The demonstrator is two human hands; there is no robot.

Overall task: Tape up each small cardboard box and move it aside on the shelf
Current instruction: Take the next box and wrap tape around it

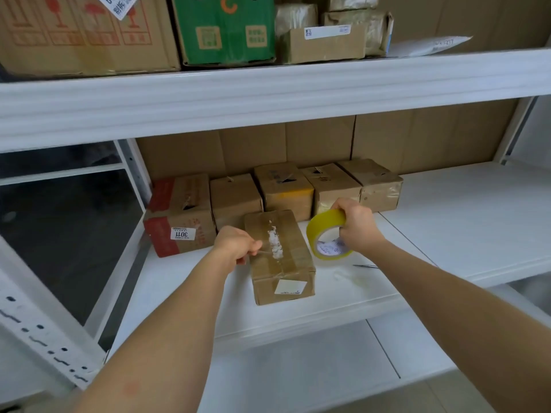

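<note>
Seemingly mid-task: left hand (235,244) pinches the tape end over the front box (278,257), right hand (356,226) grips the yellow tape roll (326,234); 5 boxes (286,190) wait behind.

Hidden behind the curled left hand (235,244): the fingertips and the tape end pinched there. Covered by the right hand (359,226): part of the tape roll (325,234). Too blurred to read: the white label (289,287) on the near box (280,257). Unidentifiable: thin dark sliver (365,266) at four o'clock from the roll. Cut off at twelve o'clock: upper-shelf cartons (86,31).
</note>
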